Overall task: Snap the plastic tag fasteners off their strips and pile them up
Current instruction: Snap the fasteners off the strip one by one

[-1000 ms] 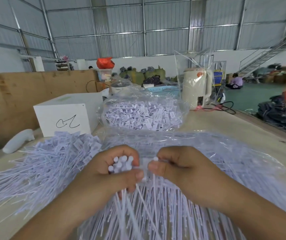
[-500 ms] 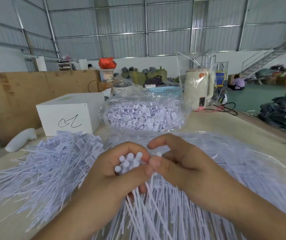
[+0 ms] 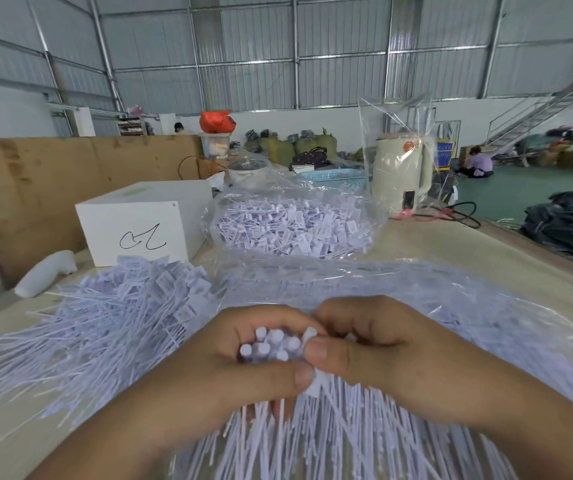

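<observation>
My left hand [image 3: 229, 362] grips a bundle of white plastic tag fasteners [image 3: 271, 342], their round ends sticking up out of my fist and their long tails hanging below. My right hand [image 3: 375, 344] touches it from the right, thumb and forefinger pinching one fastener at the edge of the bundle. A loose pile of separated fasteners [image 3: 105, 320] lies to the left on the table. Under and beyond my hands spreads a clear plastic bag of fasteners [image 3: 434, 306].
A second clear bag of tags [image 3: 292, 226] sits farther back, beside a white box [image 3: 139, 223] with a scribble. A white bottle [image 3: 44, 273] lies at the left. A cream kettle [image 3: 401, 171] in plastic stands at the back right. The table edge [image 3: 534, 251] runs along the right.
My hands have drawn closer together and nearer to me. The right hand's fingers have curled in against the top of the bundle.
</observation>
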Demonstrator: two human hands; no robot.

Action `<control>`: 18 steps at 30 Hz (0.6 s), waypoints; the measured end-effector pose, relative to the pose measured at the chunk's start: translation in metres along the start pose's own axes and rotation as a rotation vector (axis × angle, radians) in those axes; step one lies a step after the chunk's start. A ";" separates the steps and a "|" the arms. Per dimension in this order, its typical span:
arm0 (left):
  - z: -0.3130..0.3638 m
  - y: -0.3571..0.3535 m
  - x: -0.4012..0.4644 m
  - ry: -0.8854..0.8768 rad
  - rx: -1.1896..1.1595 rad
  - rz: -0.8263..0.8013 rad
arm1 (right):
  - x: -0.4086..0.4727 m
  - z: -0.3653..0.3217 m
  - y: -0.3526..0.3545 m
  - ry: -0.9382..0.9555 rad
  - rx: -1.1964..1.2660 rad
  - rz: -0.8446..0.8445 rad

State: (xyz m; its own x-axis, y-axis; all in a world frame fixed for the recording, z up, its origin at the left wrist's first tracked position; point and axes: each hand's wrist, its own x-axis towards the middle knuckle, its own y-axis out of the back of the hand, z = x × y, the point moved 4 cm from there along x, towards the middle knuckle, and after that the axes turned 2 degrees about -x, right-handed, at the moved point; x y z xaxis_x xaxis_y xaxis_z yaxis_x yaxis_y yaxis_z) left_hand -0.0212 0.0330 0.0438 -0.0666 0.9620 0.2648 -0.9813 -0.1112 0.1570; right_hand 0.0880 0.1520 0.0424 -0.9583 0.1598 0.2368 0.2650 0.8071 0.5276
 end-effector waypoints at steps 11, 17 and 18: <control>-0.008 0.000 0.006 -0.046 0.009 0.352 | 0.004 0.001 0.004 -0.079 -0.086 0.215; -0.002 -0.005 0.004 -0.112 0.039 0.555 | 0.001 -0.008 -0.007 -0.012 -0.178 0.489; -0.001 -0.006 0.004 -0.115 0.044 0.579 | 0.000 -0.010 -0.008 0.017 -0.206 0.531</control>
State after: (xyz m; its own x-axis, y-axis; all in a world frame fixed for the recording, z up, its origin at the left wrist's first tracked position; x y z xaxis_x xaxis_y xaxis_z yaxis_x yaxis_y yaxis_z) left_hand -0.0153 0.0375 0.0431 -0.5670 0.7086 0.4199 -0.7823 -0.6228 -0.0053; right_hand 0.0872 0.1398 0.0462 -0.6867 0.5030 0.5248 0.7267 0.4906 0.4807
